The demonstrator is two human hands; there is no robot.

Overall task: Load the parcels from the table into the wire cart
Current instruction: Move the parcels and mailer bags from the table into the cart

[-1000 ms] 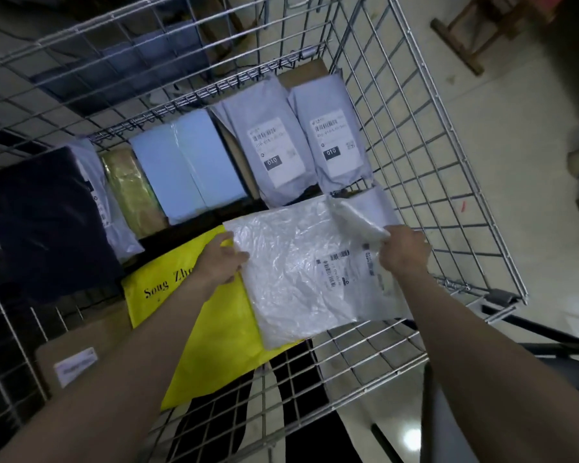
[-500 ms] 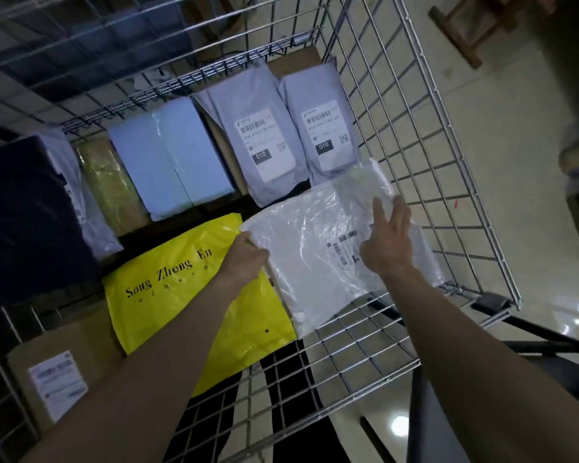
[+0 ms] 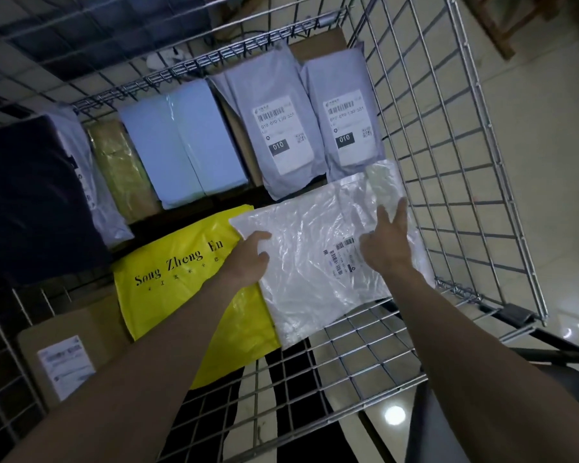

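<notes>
Since a moment ago both hands flattened out: left hand [image 3: 248, 259] and right hand [image 3: 383, 243] press open-fingered on the white parcel [image 3: 318, 262], settling it beside the yellow parcel [image 3: 184, 282] in the wire cart [image 3: 465, 182].

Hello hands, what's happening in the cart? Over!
Left hand and right hand open, flat on white parcel. Parcel down in wire cart, overlapping yellow parcel. Nothing blocking.

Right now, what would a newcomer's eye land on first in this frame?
The bright yellow bag with black lettering, lying low in the wire cart. Beside it, overlapping its right edge, is a crinkled white bag; the left hand and right hand rest on it, fingers straight.
</notes>
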